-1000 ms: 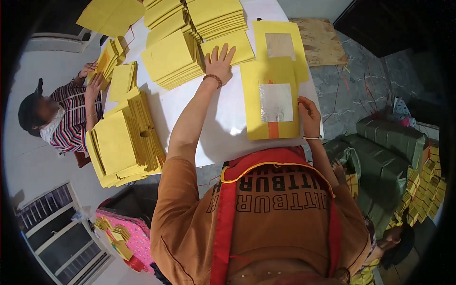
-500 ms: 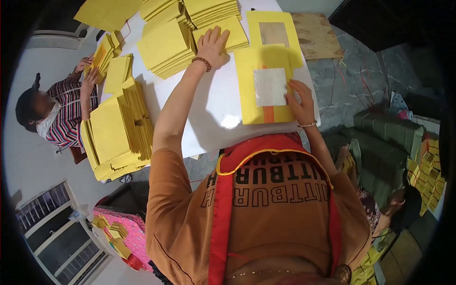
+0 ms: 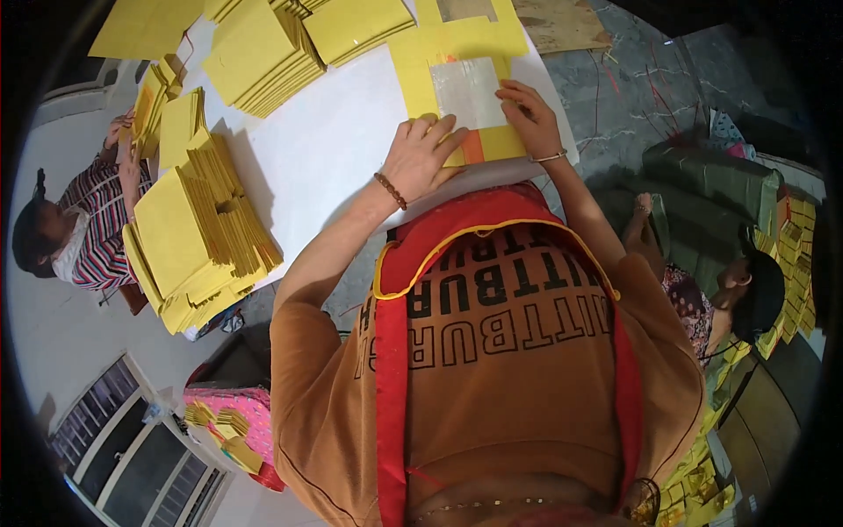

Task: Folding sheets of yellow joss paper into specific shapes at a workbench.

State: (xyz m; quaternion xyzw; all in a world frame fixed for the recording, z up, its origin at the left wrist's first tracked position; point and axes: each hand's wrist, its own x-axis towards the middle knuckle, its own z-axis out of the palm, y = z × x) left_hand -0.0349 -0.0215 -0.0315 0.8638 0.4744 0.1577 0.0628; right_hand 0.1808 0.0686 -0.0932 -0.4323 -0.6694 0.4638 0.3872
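Note:
A yellow paper piece [image 3: 502, 142] lies flat at the table's near right edge, with a silvery rectangular patch [image 3: 470, 92] on it. An orange strip [image 3: 473, 147] runs down from the patch to the near edge. My left hand [image 3: 426, 156] rests on the near left corner of the piece, fingers stretched out and spread. On the other side, my right hand [image 3: 532, 121] lies along the right edge, its loosely bent fingertips by the patch. Beyond sits another yellow piece [image 3: 512, 31] with a similar patch, partly covered by the nearer one and cut off by the view.
Stacks of folded yellow paper [image 3: 255, 57] stand at the far side of the white table [image 3: 325, 132]. A tall yellow pile [image 3: 180, 233] sits at its left edge. A co-worker [image 3: 97, 233] handles yellow pieces there; another person [image 3: 702, 307] is at the right.
My left hand has left the far yellow stack and come toward me onto the piece's near left corner. My right hand stays at its right edge. The view has shifted.

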